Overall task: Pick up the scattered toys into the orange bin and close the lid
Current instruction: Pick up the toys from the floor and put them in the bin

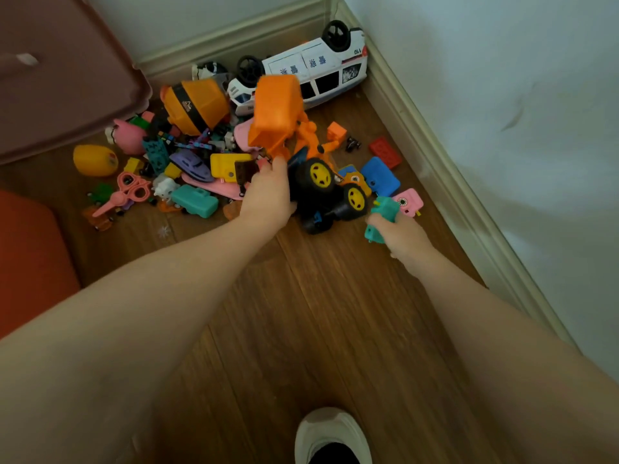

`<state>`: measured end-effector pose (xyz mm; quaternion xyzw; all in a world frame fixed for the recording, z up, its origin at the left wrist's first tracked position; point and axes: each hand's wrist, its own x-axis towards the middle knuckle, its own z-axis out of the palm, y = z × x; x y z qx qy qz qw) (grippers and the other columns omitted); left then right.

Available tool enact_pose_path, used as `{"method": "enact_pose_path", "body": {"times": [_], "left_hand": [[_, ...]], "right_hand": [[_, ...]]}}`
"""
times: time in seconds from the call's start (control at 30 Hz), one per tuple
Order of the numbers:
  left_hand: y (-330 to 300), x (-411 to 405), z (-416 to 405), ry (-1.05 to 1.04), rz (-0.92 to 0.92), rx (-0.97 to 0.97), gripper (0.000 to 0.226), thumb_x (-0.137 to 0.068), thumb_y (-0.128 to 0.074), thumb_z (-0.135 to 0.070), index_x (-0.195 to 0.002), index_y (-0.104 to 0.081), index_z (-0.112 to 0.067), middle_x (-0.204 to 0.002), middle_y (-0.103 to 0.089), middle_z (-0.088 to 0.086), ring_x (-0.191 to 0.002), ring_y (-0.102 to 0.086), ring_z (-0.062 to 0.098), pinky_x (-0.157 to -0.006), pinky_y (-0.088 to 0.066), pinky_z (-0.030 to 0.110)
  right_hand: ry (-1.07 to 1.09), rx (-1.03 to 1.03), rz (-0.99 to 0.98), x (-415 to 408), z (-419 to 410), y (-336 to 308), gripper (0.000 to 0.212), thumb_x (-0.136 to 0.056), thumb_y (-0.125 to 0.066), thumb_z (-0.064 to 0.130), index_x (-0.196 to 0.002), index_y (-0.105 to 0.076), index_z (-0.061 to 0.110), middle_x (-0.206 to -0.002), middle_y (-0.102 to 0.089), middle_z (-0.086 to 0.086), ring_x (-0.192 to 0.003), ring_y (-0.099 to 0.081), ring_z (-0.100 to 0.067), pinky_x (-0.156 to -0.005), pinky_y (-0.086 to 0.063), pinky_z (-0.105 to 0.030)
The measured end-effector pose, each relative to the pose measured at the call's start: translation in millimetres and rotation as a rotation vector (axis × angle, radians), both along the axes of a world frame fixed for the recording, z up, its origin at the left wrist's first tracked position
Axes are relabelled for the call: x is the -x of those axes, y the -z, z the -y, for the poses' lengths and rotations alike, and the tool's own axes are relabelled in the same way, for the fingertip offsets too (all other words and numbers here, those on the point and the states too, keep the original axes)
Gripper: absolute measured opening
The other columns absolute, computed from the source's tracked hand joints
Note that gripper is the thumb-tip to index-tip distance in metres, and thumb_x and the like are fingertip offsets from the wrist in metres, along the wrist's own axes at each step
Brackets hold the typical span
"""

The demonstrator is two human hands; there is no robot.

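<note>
- The left hand [268, 192] has its grip closed round the orange plastic toy loader truck with black, yellow-hubbed wheels [303, 155], holding it near the cab; which fingers bear the load is hidden behind the hand.
- The right hand [398, 234] holds a small teal plastic block toy [383, 217], fingers curled round it.
- The truck stands tilted, its bucket up and away from the person and its wheels low, between the two hands.
- The heap of small plastic toys [187, 169] lies on the wooden floor [301, 313] just left of and beyond the left hand, with an overturned white toy police van [311, 73] against the skirting.
- The orange bin [30, 256] shows only as an orange edge at far left, nearer the left arm, so I judge the truck must swing leftward and back.
</note>
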<state>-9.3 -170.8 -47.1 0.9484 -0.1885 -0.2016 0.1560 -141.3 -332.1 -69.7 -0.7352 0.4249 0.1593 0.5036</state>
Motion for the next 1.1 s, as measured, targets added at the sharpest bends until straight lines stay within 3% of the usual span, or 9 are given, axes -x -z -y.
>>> {"method": "enact_pose_path", "body": {"times": [0.2,0.37,0.47,0.6,0.77,0.83,0.93,1.0,1.1], "left_hand": [[-2,19,-35,-0.137,-0.220,0.220,0.074,-0.070,-0.076,-0.010,-0.130,-0.032,-0.007,-0.111,-0.061,0.015,-0.103,-0.059,0.032,-0.070,-0.043,0.031],[-24,23,-72,-0.180,-0.583,0.365,0.034,-0.072,-0.068,-0.002,-0.100,-0.056,-0.015,-0.086,-0.058,-0.003,-0.093,-0.057,0.020,-0.063,-0.043,0.022],[-41,27,-99,-0.098,-0.714,0.459,0.046,-0.071,-0.066,0.006,-0.111,-0.057,-0.013,-0.104,-0.064,0.005,-0.101,-0.059,0.021,-0.079,-0.049,0.032],[-77,24,-145,0.017,-0.676,0.570,0.048,-0.072,-0.067,0.014,-0.108,-0.058,-0.017,-0.108,-0.066,0.001,-0.103,-0.062,0.016,-0.092,-0.048,0.036],[-125,10,-207,0.016,-0.504,0.592,0.048,-0.072,-0.066,0.017,-0.094,-0.056,-0.024,-0.090,-0.060,-0.016,-0.084,-0.058,-0.003,-0.079,-0.046,0.018],[-144,5,-242,0.001,-0.421,0.634,0.052,-0.071,-0.066,0.020,-0.086,-0.055,-0.028,-0.085,-0.060,-0.016,-0.074,-0.060,-0.011,-0.068,-0.046,0.007],[-165,-1,-302,-0.062,-0.307,0.688,0.053,-0.070,-0.066,0.021,-0.095,-0.055,-0.025,-0.091,-0.060,-0.012,-0.078,-0.059,-0.010,-0.070,-0.048,0.005],[-173,-1,-341,-0.105,-0.257,0.703,0.058,-0.070,-0.066,0.021,-0.111,-0.054,-0.019,-0.097,-0.060,-0.009,-0.082,-0.059,-0.009,-0.074,-0.048,0.006],[-179,7,-404,-0.217,-0.259,0.729,0.049,-0.073,-0.062,0.023,-0.094,-0.056,-0.020,-0.087,-0.061,-0.009,-0.071,-0.059,-0.014,-0.069,-0.047,0.005]], "right_hand": [[0.316,-0.221,0.115,-14,-11,-19,0.017,-0.088,-0.054,0.044,-0.091,-0.051,0.027,-0.086,-0.052,0.007,-0.079,-0.048,-0.009,-0.073,-0.042,-0.029],[0.514,-0.369,0.169,-29,-35,-32,0.022,-0.084,-0.057,0.045,-0.090,-0.054,0.024,-0.097,-0.058,0.001,-0.086,-0.054,-0.014,-0.071,-0.044,-0.028],[0.505,-0.445,0.198,-36,-55,-41,0.032,-0.082,-0.056,0.049,-0.099,-0.056,0.021,-0.091,-0.053,0.002,-0.074,-0.048,-0.012,-0.059,-0.043,-0.024],[0.483,-0.583,0.252,-51,-95,-61,0.033,-0.084,-0.051,0.053,-0.086,-0.054,0.020,-0.071,-0.046,0.003,-0.057,-0.036,-0.011,-0.049,-0.035,-0.021],[0.446,-0.809,0.379,-77,-148,-101,0.048,-0.085,-0.040,0.059,-0.079,-0.053,0.014,-0.058,-0.043,0.001,-0.049,-0.034,-0.012,-0.055,-0.038,-0.024],[0.419,-0.841,0.413,-96,-181,-116,0.050,-0.084,-0.040,0.062,-0.081,-0.054,0.014,-0.059,-0.049,-0.001,-0.050,-0.041,-0.014,-0.067,-0.046,-0.027],[0.375,-0.875,0.446,-123,-243,-143,0.059,-0.067,-0.060,0.065,-0.096,-0.059,0.013,-0.095,-0.053,-0.011,-0.084,-0.045,-0.025,-0.098,-0.039,-0.042],[0.324,-0.869,0.456,-137,-285,-157,0.063,-0.060,-0.066,0.065,-0.095,-0.060,0.013,-0.097,-0.051,-0.011,-0.088,-0.041,-0.026,-0.093,-0.038,-0.041],[0.189,-0.855,0.390,-150,-350,-181,0.053,-0.080,-0.048,0.067,-0.080,-0.055,0.014,-0.069,-0.045,-0.005,-0.058,-0.042,-0.017,-0.066,-0.044,-0.026]]}}
